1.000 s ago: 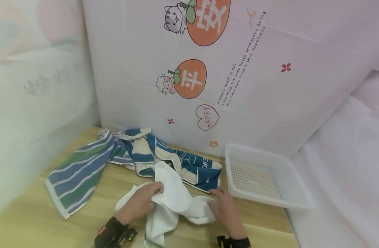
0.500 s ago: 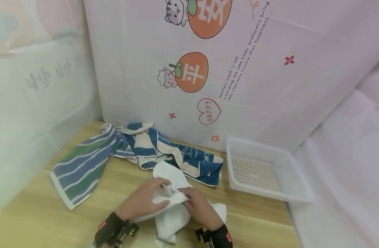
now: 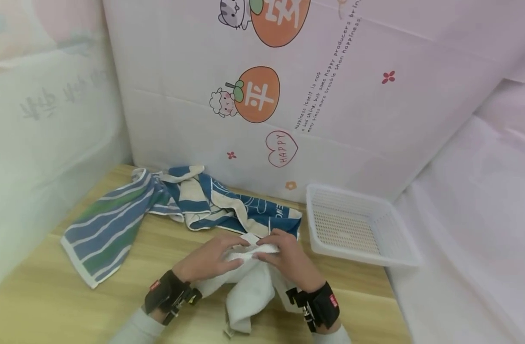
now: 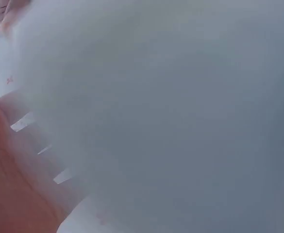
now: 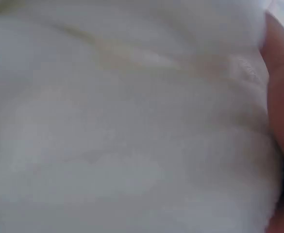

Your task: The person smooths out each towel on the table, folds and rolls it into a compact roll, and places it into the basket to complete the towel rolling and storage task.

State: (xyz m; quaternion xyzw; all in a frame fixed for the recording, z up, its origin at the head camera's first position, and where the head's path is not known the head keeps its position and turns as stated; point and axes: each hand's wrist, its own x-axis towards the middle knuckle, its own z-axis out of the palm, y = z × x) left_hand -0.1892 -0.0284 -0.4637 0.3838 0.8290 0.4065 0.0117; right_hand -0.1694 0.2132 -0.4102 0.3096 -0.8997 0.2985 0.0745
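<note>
A white towel [image 3: 250, 296] hangs bunched between my two hands near the front of the table in the head view. My left hand [image 3: 207, 260] pinches its upper edge from the left, thumb toward me. From the right, my right hand [image 3: 293, 263] pinches the same edge, its fingertips close to the left ones. Lower folds of the towel drop below the hands, with a small tag at the bottom. White cloth [image 4: 171, 116] fills most of the left wrist view, beside the left palm. Blurred cloth [image 5: 122, 141] covers nearly all of the right wrist view.
Behind the hands lies a crumpled blue and beige towel [image 3: 198, 198]. A blue, green and white striped towel [image 3: 109, 229] spreads to its left on the wooden table [image 3: 167, 248]. At the back right stands a white plastic basket [image 3: 346, 255]. Printed white sheets [image 3: 339, 157] enclose the table.
My right hand has left the towel's right end and come in beside the left hand. Both hands now hold one edge together, and the towel has been gathered up to hang below them.
</note>
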